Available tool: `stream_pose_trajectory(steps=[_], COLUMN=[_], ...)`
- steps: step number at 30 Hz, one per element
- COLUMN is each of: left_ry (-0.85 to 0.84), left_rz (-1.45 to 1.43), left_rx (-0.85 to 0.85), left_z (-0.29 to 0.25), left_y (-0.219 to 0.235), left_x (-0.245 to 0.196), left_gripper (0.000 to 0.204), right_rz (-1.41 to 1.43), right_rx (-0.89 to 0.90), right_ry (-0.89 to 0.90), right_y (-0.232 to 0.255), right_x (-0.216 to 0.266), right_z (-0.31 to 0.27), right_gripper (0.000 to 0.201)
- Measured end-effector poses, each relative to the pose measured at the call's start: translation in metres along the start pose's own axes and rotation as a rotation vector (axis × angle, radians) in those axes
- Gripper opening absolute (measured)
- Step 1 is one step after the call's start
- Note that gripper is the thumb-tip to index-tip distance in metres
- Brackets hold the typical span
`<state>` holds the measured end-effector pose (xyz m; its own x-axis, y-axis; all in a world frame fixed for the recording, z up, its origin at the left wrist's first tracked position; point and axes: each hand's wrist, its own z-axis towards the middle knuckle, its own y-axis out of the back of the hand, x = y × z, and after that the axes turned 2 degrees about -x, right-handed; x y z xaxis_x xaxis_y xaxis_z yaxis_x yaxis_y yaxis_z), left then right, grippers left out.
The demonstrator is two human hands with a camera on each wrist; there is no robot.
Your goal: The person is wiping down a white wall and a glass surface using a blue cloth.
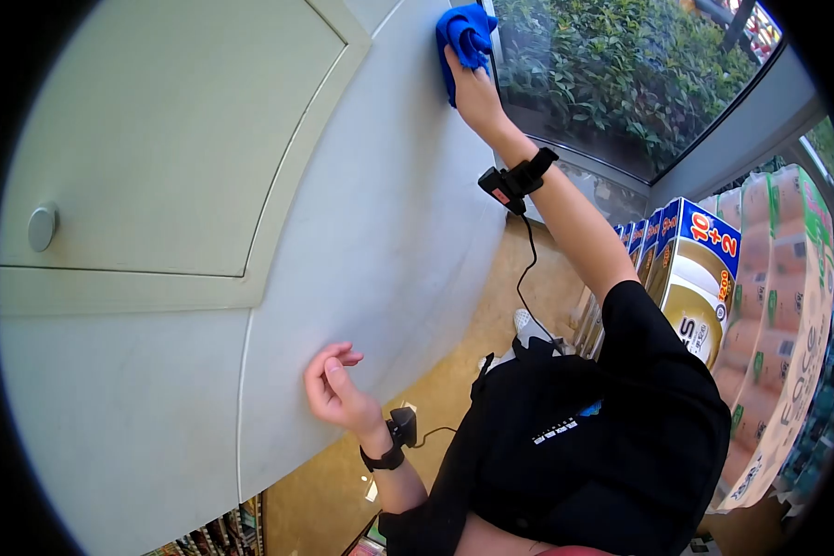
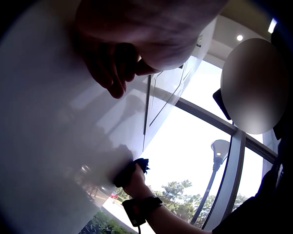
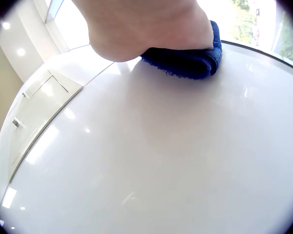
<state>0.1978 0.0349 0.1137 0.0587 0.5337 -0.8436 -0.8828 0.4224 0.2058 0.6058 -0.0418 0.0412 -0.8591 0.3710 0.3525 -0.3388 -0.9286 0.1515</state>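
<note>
Right hand (image 1: 477, 95) grips blue cloth (image 1: 466, 39) at the white panel's window-side edge

The grip is closed on the bunched cloth, which lies against the smooth, curved white panel (image 1: 371, 204), near the window (image 1: 612, 79). The left hand (image 1: 336, 387) is held lower down, by the same panel, its fingers loosely bent; whether they touch the surface I cannot tell.

The right wrist view alone brings out the cloth's folded, frayed lower edge on the glossy surface, though the palm side of the hand hides the fingers. The left wrist view shows that cloth only as a dark bundle, but adds a street lamp (image 2: 219, 150) and trees (image 2: 173, 192) outside the glass. Only the head view shows the stacked boxes (image 1: 690, 278) marked "10+2" and the wrapped pink rolls (image 1: 778, 306). It also shows a pale door (image 1: 157, 139) with a round knob (image 1: 43, 228).
</note>
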Motion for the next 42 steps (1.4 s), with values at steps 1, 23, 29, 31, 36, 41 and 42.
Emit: stream_pose_trajectory(steps=[1, 23, 29, 31, 36, 41, 42], left_ry=[0.003, 0.063, 0.038, 0.046, 0.047, 0.063, 0.069], left_rz=[-0.002, 0.339, 0.385, 0.407, 0.398, 0.401, 0.4], left_rx=[0.004, -0.1, -0.123, -0.119, -0.101, -0.077, -0.067], left_z=[0.001, -0.001, -0.001, 0.001, 0.0, 0.003, 0.003], left_y=[-0.003, -0.02, -0.02, -0.021, -0.021, -0.027, -0.026], left_x=[0.0, 0.012, 0.015, 0.013, 0.014, 0.007, 0.006], left_gripper=[0.018, 0.024, 0.025, 0.026, 0.026, 0.025, 0.025], right_rz=[0.136, 0.506, 0.758, 0.822, 0.851, 0.77, 0.851], right_rx=[0.057, -0.025, -0.09, -0.078, 0.076, 0.165, 0.16], right_ry=[-0.224, -1.984, -2.107, -2.157, -2.461, -2.379, -2.286], right_y=[-0.001, -0.055, -0.059, -0.054, -0.027, -0.023, -0.023], right_x=[0.0, -0.135, -0.123, -0.104, -0.059, -0.025, -0.024], right_z=[-0.013, -0.311, -0.357, -0.373, -0.36, -0.349, -0.347], right_gripper=[0.043, 0.069, 0.057, 0.058, 0.073, 0.073, 0.07])
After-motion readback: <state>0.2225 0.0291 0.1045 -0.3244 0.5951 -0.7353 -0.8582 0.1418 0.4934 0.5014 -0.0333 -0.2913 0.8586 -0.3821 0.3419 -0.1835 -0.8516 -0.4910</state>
